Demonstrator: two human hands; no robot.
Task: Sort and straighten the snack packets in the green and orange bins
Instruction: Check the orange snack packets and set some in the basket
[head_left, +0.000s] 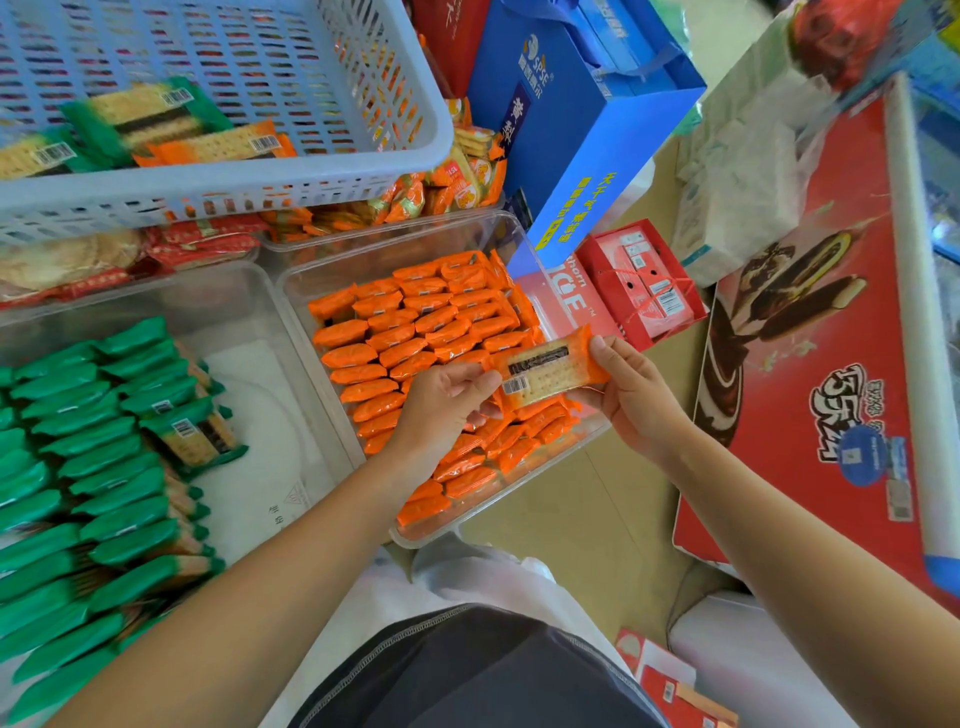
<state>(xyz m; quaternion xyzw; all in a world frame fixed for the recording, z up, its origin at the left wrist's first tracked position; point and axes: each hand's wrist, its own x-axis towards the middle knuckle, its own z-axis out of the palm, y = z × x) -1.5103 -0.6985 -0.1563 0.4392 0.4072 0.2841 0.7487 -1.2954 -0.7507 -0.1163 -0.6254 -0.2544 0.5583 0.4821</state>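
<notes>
An orange cracker packet (550, 366) is held flat between both hands above a clear bin (511, 236) of orange packets (415, 338) stood in rows. My left hand (441, 402) pinches its left end and my right hand (631, 392) grips its right end. To the left, another clear bin (249, 306) holds rows of green packets (93, 467), with one green packet (195, 434) lying flat on them. A grey-blue basket (291, 182) at the top left holds loose green and orange packets (171, 130).
Blue gift bag (587, 130) and red boxes (641, 283) stand right of the orange bin. A large red chocolate box (831, 364) leans at the right. More clear bins of snacks (363, 208) sit behind, under the basket. Tan floor (597, 509) shows below the bins.
</notes>
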